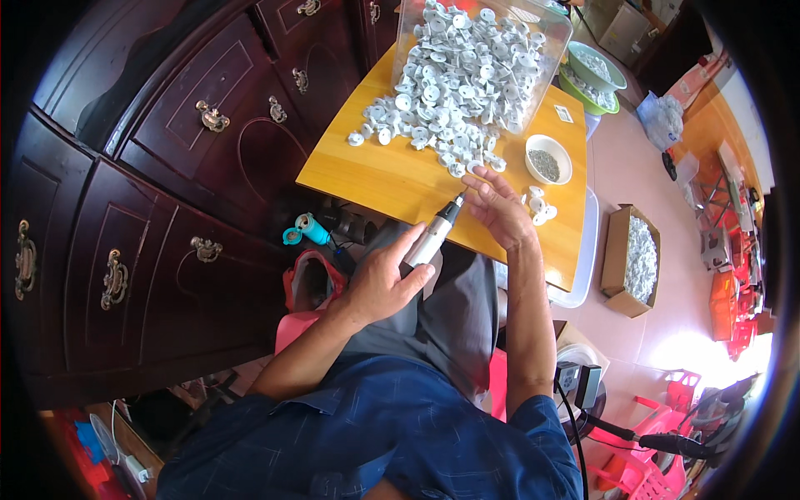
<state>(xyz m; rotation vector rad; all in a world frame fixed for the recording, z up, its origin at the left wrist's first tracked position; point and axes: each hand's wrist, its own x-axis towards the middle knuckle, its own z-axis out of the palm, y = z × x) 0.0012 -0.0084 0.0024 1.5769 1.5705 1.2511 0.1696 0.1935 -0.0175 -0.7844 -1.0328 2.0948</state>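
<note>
My left hand (385,282) is wrapped round a silver electric screwdriver (432,240) with a black nose, its tip pointing away from me over the table's near edge. Just right of that tip, my right hand (498,207) has its fingers drawn together; whatever lies between them, if anything, is too small to make out. Beyond the fingertips spreads a heap of small white plastic parts (446,125) with round heads. Several more white parts (542,208) lie to the right of my right hand. A white bowl (566,163) holding small metal pieces, apparently screws, stands behind them.
A clear plastic bin (546,62) full of white parts lies tipped on the yellow wooden table (367,171). Dark drawers (187,142) flank the left. On the right are green basins (612,75) and a cardboard box (615,258) of white pieces, with a cabled black arm (617,429) nearer me.
</note>
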